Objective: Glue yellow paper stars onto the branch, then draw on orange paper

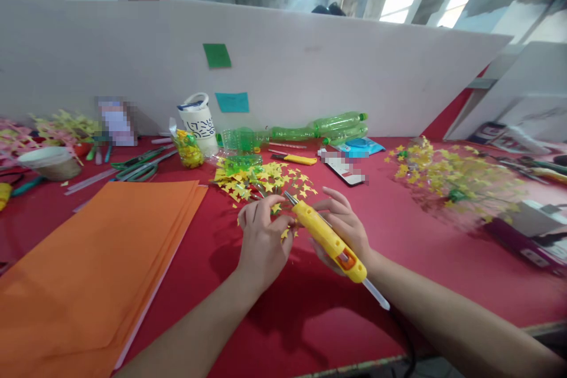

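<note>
A yellow hot glue gun (325,233) lies slantwise across my right hand (349,230), its metal nozzle pointing up and left and a clear glue stick poking out of the back. My right fingers are curled behind the gun and partly hidden by it. Just left of the nozzle, my left hand (266,242) is closed in a pinch around what looks like a sprig of yellow stars (284,234); the stem is mostly hidden by my fingers. Beyond both hands lies a heap of loose yellow stars (237,182).
Orange sheets (101,248) are stacked at left, near scissors (139,168). Behind the stars are a yellow utility knife (295,159), green plastic bottles (339,125), a phone (343,166) and a white cup (199,124). A yellow-star bunch (460,177) stands at right. A white partition (310,65) closes the back.
</note>
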Motion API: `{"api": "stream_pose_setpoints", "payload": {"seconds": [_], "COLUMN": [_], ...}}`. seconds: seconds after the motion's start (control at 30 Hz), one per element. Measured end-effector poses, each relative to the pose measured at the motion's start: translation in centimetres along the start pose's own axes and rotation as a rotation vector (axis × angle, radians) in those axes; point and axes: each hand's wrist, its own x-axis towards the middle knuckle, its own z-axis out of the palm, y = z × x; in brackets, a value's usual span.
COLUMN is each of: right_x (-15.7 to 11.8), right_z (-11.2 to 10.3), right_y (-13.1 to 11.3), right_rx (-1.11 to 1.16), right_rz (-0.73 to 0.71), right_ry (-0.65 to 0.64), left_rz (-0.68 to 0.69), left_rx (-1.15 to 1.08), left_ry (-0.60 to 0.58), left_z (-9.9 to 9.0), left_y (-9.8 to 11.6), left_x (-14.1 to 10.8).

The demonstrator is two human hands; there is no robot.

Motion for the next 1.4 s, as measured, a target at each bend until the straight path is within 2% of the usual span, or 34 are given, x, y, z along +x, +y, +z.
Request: {"api": "stream_pose_setpoints", "payload": {"seconds": [0.2,0.37,0.43,0.57,0.7,0.87,0.97,1.1,1.23,1.33,1.4], "right_x": [0.1,0.6,0.7,0.6,0.6,0.9,1.0,1.1,1.1,0.9,0.7], "right_z": [-0.1,-0.8,-1.1,-1.5,-1.6,-1.7,-1.8,-1.7,-1.6,-1.6,-1.5], "right_y": [0.1,0.0,-0.1,0.0,0.4,1.4,2.2,3.3,4.0,4.2,4.3], "right_rx": [-0.007,-0.062,-0.052,0.05,0.127,0.208,0.244,0.295,0.32,0.299,0.285], "right_rz": [-0.001,0.055,0.137,0.395,0.592,0.774,0.875,0.985,1.029,1.009,0.994], "right_ry": [0.014,0.079,0.096,0.125,0.206,0.24,0.223,0.217,0.182,0.169,0.134], "left_rz": [-0.003,-0.026,-0.017,0.024,0.082,0.158,0.034,-0.276,-0.517,-0.582,-0.56], "left_rx": [-0.002,-0.039,-0.049,-0.066,-0.1,-0.195,-0.268,-0.383,-0.47,-0.497,-0.481], "left_ry": [0.012,0.007,0.005,-0.017,-0.027,0.067,0.218,0.449,0.464,0.38,0.326], "left_z": [-0.1,-0.3,-0.5,-1.2,-2.2,-3.0,-3.2,-2.8,-1.7,-1.0,-0.8], "left_y": [-0.1,-0.5,-0.7,-1.0,-1.0,-1.1,-2.5,-6.9,-11.1,-12.1,-12.1], "left_x": [0.0,0.0,-0.1,-0.3,-0.5,-0.6,0.0,1.2,1.5,1.2,0.9]}}
